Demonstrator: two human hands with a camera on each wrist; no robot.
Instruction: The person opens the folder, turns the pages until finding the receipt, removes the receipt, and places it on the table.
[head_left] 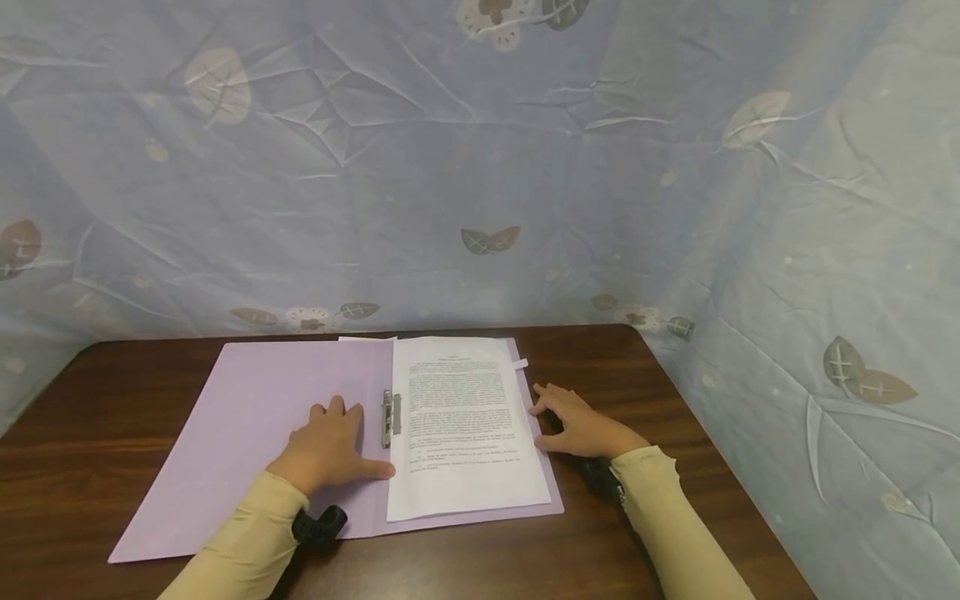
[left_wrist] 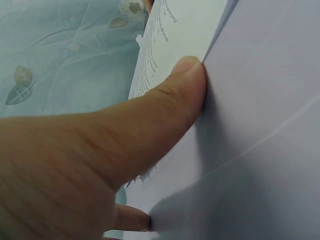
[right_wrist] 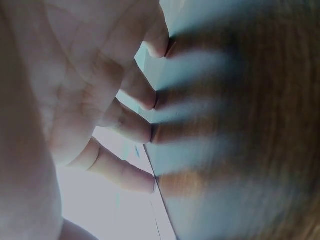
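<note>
A light purple folder (head_left: 270,417) lies spread open on the table, with a stack of printed paper (head_left: 468,487) on its right half. Beside the stack's left edge, at the spine, is a metal clip (head_left: 387,417). My left hand (head_left: 324,448) rests on the folder's left side with its fingers spread; its thumb touches the paper's left edge, as the left wrist view confirms. At the folder's right edge is my right hand (head_left: 581,423), fingers apart and lightly bent. In the right wrist view, its fingertips (right_wrist: 145,184) touch down along that edge and the table.
Dark wood table (head_left: 600,542) surrounds the folder. A small white tab (head_left: 521,363) sticks out at the stack's upper right. Patterned cloth (head_left: 420,183) hangs behind the table and along its right side. Each wrist carries a black strap mount (head_left: 318,527).
</note>
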